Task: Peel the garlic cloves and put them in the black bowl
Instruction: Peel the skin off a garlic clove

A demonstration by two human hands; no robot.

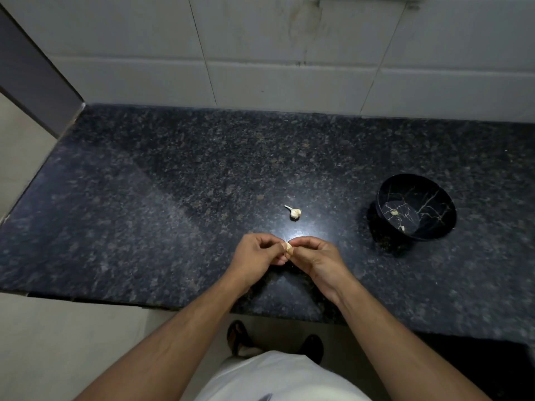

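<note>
A home kitchen was suggested by a dark speckled granite countertop [173, 183] set against a wall of large white tiles [289, 53], with garlic [294, 212] laid out beside a black bowl [417, 208].

one black bowl [417, 208], perhaps four garlic pieces [294, 212]

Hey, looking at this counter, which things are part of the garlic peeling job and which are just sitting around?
Part of the job:
- small pale garlic clove, pinched between left hand and right hand
- pale garlic piece with a stem lying on the counter
- round black bowl with gold veining, a couple of pale bits inside

Just there:
- dark speckled granite countertop
- white tiled wall
</note>
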